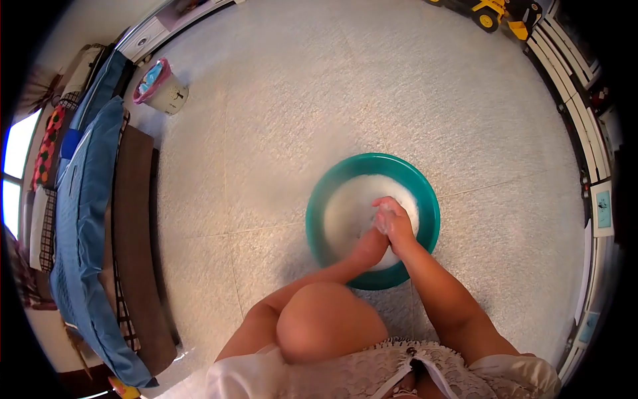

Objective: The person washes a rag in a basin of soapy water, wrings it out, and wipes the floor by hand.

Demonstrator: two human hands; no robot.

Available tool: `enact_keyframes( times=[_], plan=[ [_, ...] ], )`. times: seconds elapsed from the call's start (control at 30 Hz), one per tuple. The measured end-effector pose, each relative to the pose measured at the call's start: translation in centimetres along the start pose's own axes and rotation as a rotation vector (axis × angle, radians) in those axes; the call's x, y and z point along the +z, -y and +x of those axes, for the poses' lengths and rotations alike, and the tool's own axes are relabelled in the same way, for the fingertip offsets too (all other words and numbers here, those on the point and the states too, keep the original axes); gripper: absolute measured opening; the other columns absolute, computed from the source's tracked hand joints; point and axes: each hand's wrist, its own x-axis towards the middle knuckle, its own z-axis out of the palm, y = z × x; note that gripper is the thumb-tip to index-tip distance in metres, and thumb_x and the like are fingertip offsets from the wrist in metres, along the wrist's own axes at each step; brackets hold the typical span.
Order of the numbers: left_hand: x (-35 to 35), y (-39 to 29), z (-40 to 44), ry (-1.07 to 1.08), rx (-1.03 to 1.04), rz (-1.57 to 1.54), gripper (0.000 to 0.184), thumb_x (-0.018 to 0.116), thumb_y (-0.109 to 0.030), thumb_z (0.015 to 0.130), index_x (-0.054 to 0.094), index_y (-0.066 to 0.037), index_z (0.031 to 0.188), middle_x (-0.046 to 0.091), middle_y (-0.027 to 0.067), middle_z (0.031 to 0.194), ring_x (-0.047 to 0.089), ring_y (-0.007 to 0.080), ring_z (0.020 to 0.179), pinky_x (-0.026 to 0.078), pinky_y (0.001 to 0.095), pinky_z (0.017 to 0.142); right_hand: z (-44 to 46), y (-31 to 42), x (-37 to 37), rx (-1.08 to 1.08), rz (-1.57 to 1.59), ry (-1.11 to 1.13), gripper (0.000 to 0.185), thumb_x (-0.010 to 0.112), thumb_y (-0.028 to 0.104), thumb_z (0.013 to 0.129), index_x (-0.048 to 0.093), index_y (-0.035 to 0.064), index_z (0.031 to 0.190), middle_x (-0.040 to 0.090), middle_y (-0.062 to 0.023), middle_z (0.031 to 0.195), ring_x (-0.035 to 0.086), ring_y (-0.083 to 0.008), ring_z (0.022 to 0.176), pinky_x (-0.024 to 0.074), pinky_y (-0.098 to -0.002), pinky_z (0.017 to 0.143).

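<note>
A round green basin (pixel 318 193) stands on the floor, holding white, foamy water (pixel 349 206). Over its right half my two hands are pressed together. My right hand (pixel 399 226) curls over from the right, its fingers closed against the left. From below, my left hand (pixel 373 243) reaches in, with its fingers largely hidden behind the right. White suds cling to the fingers of both. Whether a small thing is held between them, I cannot make out.
The floor (pixel 279 120) is pale and tiled. At the left is a brown sofa (pixel 136 253) with a blue cover (pixel 83 219). A lined waste bin (pixel 166 96) stands at the upper left. A yellow toy digger (pixel 488 18) is at the upper right, beside white drawers (pixel 575 100).
</note>
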Motion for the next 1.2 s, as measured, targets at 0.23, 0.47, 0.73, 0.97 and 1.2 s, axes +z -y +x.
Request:
enact_keyframes(
  times=[0.23,0.47,0.73,0.97,1.2],
  plan=[
    [1.2,1.5,-0.2,-0.018,-0.144,0.133,0.022,0.051,-0.010,0.094,0.071,-0.002,0.092,0.071,0.0239,0.093,0.071,0.0366,0.087,0.054,0.0502,0.069,2.2,-1.8,0.5,-0.017,0.012,-0.173,0.017,0.047,0.015,0.099,0.063,0.0114,0.102,0.044,0.0018,0.070,0.043,-0.0100,0.061,0.0406,-0.0260,0.055],
    [-2.3,1.5,-1.6,-0.067,0.077,0.025,0.031,0.055,-0.027,0.100,0.065,0.001,0.110,0.071,0.0240,0.097,0.070,0.0364,0.090,0.054,0.0468,0.076,0.4,0.8,1.1,0.141,0.073,-0.166,0.026,0.050,0.021,0.102,0.065,0.0091,0.120,0.060,-0.0028,0.099,0.055,-0.0134,0.089,0.0460,-0.0285,0.079],
    [-10.0,-2.0,0.4,-0.107,-0.443,-0.799,0.044,0.070,-0.010,0.093,0.056,-0.001,0.133,0.066,0.0101,0.114,0.065,0.0206,0.102,0.053,0.0324,0.091,-3.8,6.6,-2.1,0.186,-0.352,0.111,0.050,0.059,0.032,0.103,0.053,0.0024,0.143,0.058,-0.0059,0.135,0.052,-0.0164,0.124,0.0407,-0.0334,0.107],
    [-13.8,-8.3,0.0,0.004,-0.239,-0.930,0.063,0.068,0.006,0.089,0.049,-0.015,0.146,0.060,0.0120,0.133,0.060,0.0220,0.118,0.050,0.0342,0.101,-4.4,9.3,-3.0,0.248,-0.321,0.240,0.055,0.068,0.029,0.096,0.054,0.0032,0.142,0.057,-0.0121,0.138,0.053,-0.0228,0.128,0.0410,-0.0371,0.109],
    [-13.3,-3.9,0.1,0.100,-0.412,-1.023,0.045,0.069,-0.005,0.093,0.057,-0.005,0.136,0.065,0.0088,0.124,0.062,0.0206,0.114,0.049,0.0365,0.101,-5.0,11.7,-3.8,0.048,0.614,0.262,0.031,0.057,0.015,0.102,0.053,0.0093,0.132,0.063,-0.0091,0.127,0.062,-0.0245,0.119,0.0489,-0.0450,0.104]
  ],
)
